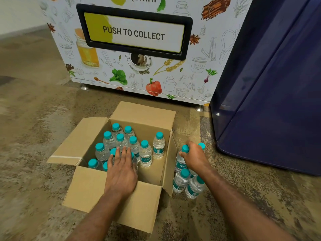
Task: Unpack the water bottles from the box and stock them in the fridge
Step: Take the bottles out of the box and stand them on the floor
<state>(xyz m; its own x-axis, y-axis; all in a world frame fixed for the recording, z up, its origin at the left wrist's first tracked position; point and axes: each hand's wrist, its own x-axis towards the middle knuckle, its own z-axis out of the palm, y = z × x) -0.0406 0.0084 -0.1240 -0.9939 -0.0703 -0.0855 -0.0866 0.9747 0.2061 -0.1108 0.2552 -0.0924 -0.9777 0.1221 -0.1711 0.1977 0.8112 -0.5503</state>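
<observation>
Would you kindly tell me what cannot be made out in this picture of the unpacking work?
- Head view: the left hand covers some box bottles, so their count is hidden.
- Head view: the right hand grips two floor bottles, hiding most of one.
- Head view: the fridge is cut off by the frame edges; its inside is unseen.

Speckled floor (pixel 34 129) under open cardboard box (pixel 111 193), perhaps four loose bottles (pixel 180 181) beside it, vending machine (pixel 135 75) behind
</observation>
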